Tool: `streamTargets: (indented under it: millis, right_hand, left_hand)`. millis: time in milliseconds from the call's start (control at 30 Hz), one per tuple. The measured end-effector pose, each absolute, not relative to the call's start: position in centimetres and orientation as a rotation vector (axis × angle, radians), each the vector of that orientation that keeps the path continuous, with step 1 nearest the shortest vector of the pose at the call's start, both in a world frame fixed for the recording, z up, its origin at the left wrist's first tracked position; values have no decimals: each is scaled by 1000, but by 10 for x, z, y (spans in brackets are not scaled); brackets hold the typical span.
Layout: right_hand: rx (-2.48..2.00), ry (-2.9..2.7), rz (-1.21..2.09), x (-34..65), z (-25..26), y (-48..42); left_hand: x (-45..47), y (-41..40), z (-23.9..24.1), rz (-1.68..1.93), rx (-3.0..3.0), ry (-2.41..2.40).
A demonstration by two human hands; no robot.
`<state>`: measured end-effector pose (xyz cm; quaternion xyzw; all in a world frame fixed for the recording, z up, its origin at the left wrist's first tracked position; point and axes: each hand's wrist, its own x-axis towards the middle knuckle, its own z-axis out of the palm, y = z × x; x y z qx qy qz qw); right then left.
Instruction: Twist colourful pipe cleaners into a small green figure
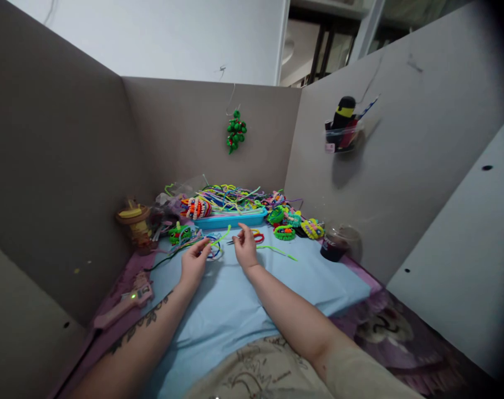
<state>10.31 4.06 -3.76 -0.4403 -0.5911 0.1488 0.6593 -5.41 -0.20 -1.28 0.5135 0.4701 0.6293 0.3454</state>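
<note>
My left hand is closed in a pinch on a lime-green pipe cleaner, which slants up and to the right from the fingertips. Close by on the right, my right hand has its fingers curled toward the thumb; what lies between them is hidden. Scissors with red and yellow handles show behind that hand, their dark tips jutting out left of the thumb. I cannot tell whether the hand grips them. Another green pipe cleaner lies on the blue cloth to the right.
Behind my hands stands a blue tray heaped with colourful pipe cleaners. Finished pipe-cleaner pieces lie right of it. A pink glue gun with a lit green light rests at left. A dark drink cup stands right. Grey panels enclose the table.
</note>
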Motion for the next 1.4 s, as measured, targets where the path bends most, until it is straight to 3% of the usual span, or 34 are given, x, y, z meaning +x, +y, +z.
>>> streamTargets:
  millis: [300, 1100, 1400]
  right_hand:
    - [-878, -1519, 308, 99, -33, 34]
    - [-770, -1405, 1232, 86, -39, 28]
    - [-808, -1297, 1248, 82, -31, 21]
  left_hand:
    - [-59, 2, -16, 1588, 1426, 1294]
    - [-53, -2, -16, 1520, 1501, 1118]
    - [-52, -2, -19, 1508, 1651, 1115]
